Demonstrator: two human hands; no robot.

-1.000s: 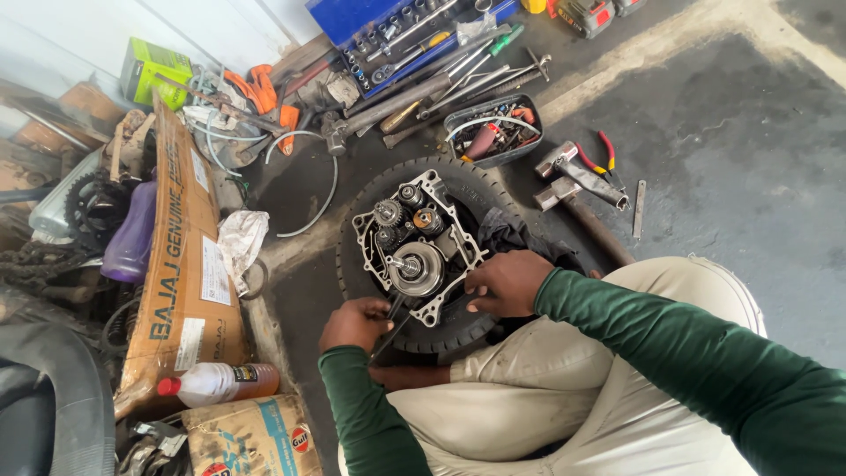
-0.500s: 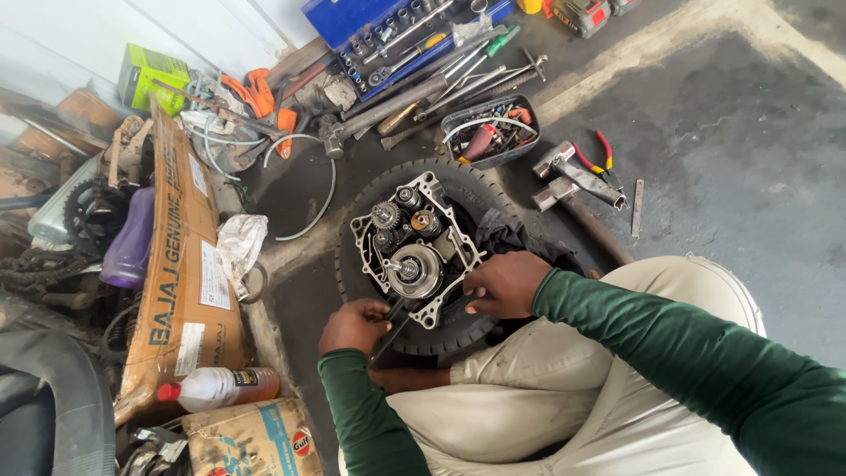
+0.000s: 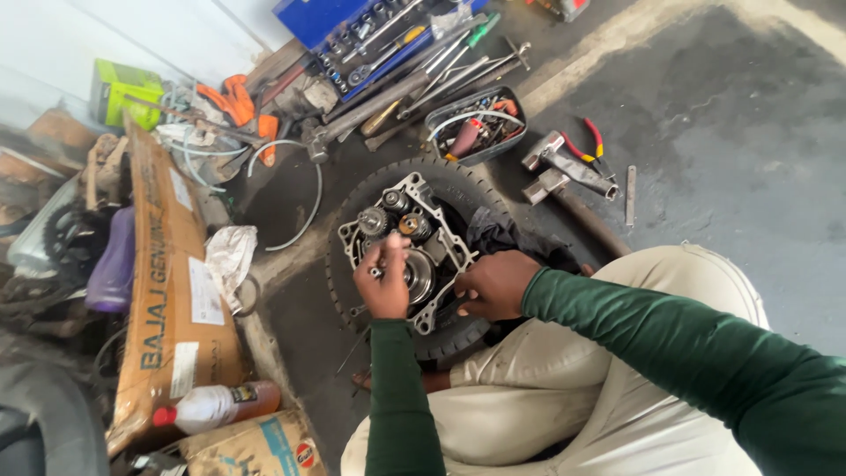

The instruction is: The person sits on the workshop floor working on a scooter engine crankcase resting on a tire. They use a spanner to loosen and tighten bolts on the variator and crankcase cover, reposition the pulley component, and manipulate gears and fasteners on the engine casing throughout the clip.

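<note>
An open engine crankcase (image 3: 410,242) with exposed gears lies flat on a black tyre (image 3: 458,189) on the floor in the head view. My left hand (image 3: 383,282) is over the case, fingers closed around a small metal part or tool near the gears; what it is I cannot tell. On the case's near right edge rests my right hand (image 3: 495,284), gripping it. Both arms wear dark green sleeves. My knee in beige trousers (image 3: 617,370) is just below the tyre.
A long brown cardboard box (image 3: 172,291) lies at the left beside a white bottle (image 3: 207,407). A blue socket set (image 3: 352,35), loose wrenches, a black tray of tools (image 3: 480,123), red-handled pliers (image 3: 592,141) and a hammer (image 3: 564,172) lie beyond the tyre.
My left hand has risen from the tyre's near left edge onto the crankcase by the gears. The right hand stays on the case's edge.
</note>
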